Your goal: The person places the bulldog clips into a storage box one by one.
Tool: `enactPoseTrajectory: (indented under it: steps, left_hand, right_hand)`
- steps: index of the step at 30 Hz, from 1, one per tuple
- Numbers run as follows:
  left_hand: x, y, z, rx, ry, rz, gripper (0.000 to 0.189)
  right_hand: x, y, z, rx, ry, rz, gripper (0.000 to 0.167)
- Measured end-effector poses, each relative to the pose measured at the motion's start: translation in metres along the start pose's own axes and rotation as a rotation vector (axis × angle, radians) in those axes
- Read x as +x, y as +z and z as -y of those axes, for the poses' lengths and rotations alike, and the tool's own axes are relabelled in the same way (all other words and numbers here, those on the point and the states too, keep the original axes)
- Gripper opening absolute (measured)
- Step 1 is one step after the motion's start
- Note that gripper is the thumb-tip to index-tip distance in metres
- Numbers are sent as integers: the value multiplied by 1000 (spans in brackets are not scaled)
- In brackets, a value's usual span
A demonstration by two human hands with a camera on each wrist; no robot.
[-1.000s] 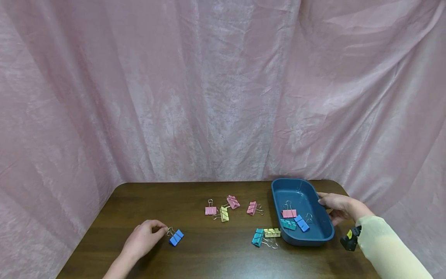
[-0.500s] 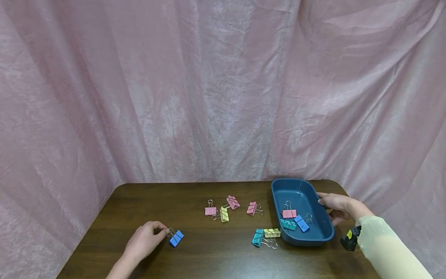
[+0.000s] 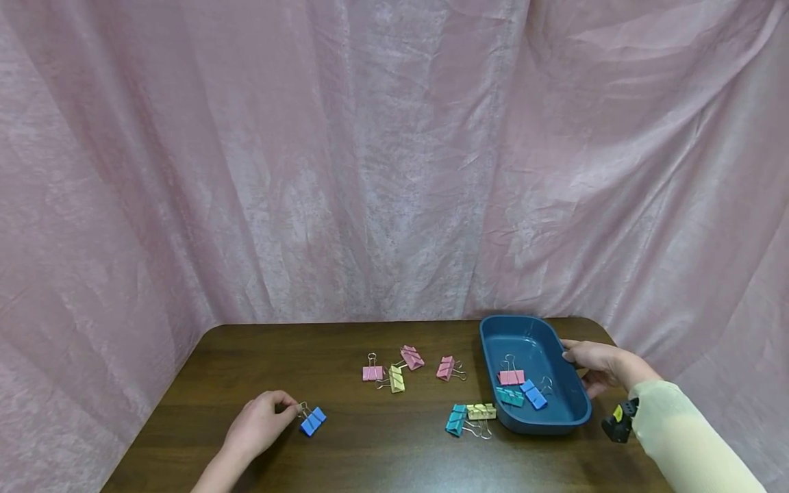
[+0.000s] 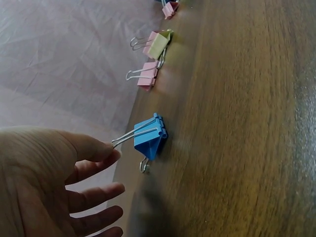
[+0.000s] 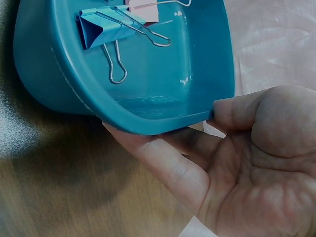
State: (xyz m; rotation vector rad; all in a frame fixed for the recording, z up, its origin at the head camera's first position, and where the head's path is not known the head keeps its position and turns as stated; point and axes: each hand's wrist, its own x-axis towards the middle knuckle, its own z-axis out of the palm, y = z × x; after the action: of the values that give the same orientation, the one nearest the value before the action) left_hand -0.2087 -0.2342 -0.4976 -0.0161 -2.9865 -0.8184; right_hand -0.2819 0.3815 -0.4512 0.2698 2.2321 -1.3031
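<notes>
My left hand (image 3: 259, 424) pinches a wire handle of a blue binder clip (image 3: 313, 421) between thumb and forefinger, at the left of the table. In the left wrist view the clip's blue body (image 4: 149, 139) stands close over the wood, and the other fingers are spread apart. At the right, my right hand (image 3: 607, 365) grips the side of a blue plastic tray (image 3: 524, 334). The right wrist view has the thumb at the tray's rim and the fingers under its edge. Inside lie a pink clip (image 3: 511, 378), a teal clip (image 3: 509, 396) and another blue clip (image 3: 533, 395).
Around the table's middle lie pink binder clips (image 3: 372, 372) and a yellow one (image 3: 396, 378). A second teal clip (image 3: 456, 420) and a second yellow clip (image 3: 481, 411) lie against the tray's left side. A pink curtain (image 3: 394, 171) hangs behind the table (image 3: 370, 459).
My left hand and the blue binder clip have shifted very slightly right. The right hand and the tray have stayed in place.
</notes>
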Motion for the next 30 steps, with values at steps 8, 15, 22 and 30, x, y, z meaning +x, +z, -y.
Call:
enactPoseTrajectory:
  steps: [8, 15, 22, 30]
  left_hand:
    - [0, 0, -3, -9, 3, -8, 5]
    - [-1, 1, -4, -21, -11, -1, 7]
    - [0, 2, -4, -37, -3, -5, 8]
    - [1, 5, -4, -64, -13, -2, 8]
  right_hand:
    - [0, 0, 0, -4, -4, -1, 60]
    - [0, 0, 0, 9, -2, 4, 59]
    - [-1, -2, 0, 23, 3, 16, 59]
    - [1, -1, 0, 10, 0, 17, 59]
